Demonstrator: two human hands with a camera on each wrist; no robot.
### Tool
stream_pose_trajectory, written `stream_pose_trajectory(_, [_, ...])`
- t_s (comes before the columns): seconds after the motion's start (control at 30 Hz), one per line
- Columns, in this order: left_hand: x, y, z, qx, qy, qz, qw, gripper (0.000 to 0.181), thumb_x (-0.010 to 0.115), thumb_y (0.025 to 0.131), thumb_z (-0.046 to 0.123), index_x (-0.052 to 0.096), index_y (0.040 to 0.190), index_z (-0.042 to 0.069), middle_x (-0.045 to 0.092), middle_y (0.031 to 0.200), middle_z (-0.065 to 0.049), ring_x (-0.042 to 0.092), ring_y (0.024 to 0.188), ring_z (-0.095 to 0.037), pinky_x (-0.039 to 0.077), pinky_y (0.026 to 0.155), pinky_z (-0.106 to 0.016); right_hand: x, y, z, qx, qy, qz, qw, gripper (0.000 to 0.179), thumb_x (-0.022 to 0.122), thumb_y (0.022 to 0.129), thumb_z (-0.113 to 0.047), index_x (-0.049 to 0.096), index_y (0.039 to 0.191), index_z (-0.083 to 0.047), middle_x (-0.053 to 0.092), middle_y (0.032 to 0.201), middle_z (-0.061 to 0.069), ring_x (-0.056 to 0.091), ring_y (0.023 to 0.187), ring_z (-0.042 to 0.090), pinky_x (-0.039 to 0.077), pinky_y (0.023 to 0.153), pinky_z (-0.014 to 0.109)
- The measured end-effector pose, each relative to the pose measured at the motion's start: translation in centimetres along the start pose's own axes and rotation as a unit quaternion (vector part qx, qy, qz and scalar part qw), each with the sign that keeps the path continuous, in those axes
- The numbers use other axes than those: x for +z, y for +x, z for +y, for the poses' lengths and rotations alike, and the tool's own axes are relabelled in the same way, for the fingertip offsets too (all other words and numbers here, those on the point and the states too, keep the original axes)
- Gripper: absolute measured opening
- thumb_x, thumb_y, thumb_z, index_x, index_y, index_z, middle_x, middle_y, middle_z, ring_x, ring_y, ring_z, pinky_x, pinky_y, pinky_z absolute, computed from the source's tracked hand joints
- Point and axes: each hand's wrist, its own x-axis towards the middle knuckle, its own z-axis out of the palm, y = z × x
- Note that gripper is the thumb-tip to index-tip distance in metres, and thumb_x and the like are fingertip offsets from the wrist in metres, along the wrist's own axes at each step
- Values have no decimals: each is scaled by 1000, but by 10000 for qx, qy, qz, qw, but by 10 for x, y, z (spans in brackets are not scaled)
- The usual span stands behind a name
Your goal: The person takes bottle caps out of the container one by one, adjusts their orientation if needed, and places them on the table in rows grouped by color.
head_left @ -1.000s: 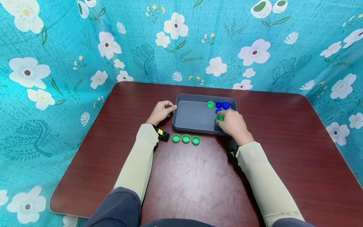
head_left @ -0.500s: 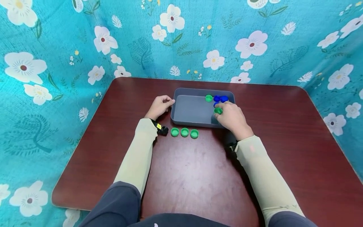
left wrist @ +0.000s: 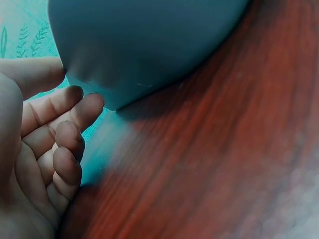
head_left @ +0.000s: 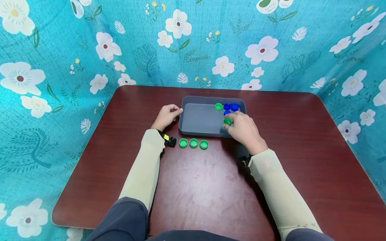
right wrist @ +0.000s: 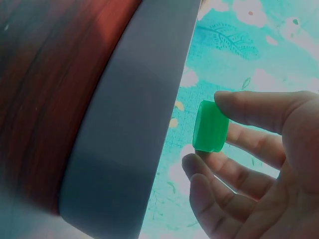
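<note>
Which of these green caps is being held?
The green cap in the grip of the right hand; three others rest on the table, and one sits unheld in the tray.

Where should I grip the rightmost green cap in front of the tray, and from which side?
I'd pinch the rightmost green cap by its rim, coming down from above right. It lies flat, apparently hollow side up; the middle cap sits close on its left and the tray just beyond, so its right and near sides offer more room.
</note>
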Motion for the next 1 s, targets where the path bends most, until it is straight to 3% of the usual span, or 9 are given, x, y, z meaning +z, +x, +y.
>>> stream_pose_trajectory(0.3, [2, 1, 1, 79, -8, -85, 9999, 32, 66, 94, 38, 68, 94, 7, 66, 84, -8, 54, 62, -29, 48, 60, -37, 3, -4, -7, -119, -188, -42, 9997, 36, 73, 86, -23, 68, 119, -9, 58, 128, 15, 54, 118, 37, 46, 90, 57])
stream_pose_trajectory(0.63, [2, 4, -1, 25, 37, -157, 9999, 28, 66, 94, 36, 69, 93, 8, 65, 85, -8, 55, 63, -29, 49, 61, -38, 9, -9, -15, -567, -222, -379, 9974, 33, 72, 87, -20, 67, 117, -6, 60, 115, 9, 59, 102, 29, 50, 87, 49])
stream_pose_trajectory(0.8, [0, 8, -1, 38, -20, -56, 10000, 25, 67, 94, 34, 68, 90, 10, 64, 82, -8, 55, 62, -29, 49, 61, -38, 9, -8, -19, -903, -257, -377, 9949, 31, 71, 87, -16, 67, 116, -4, 60, 116, 10, 59, 105, 28, 49, 89, 47])
stream_pose_trajectory(1.0, [-3, 6, -4, -4, -75, -121, 9999, 28, 67, 93, 38, 68, 90, 11, 65, 84, -8, 56, 63, -29, 49, 62, -38, 11, -8, -23, -976, -237, -415, 9941, 33, 71, 88, -16, 67, 118, -5, 61, 118, 11, 59, 105, 29, 50, 88, 47])
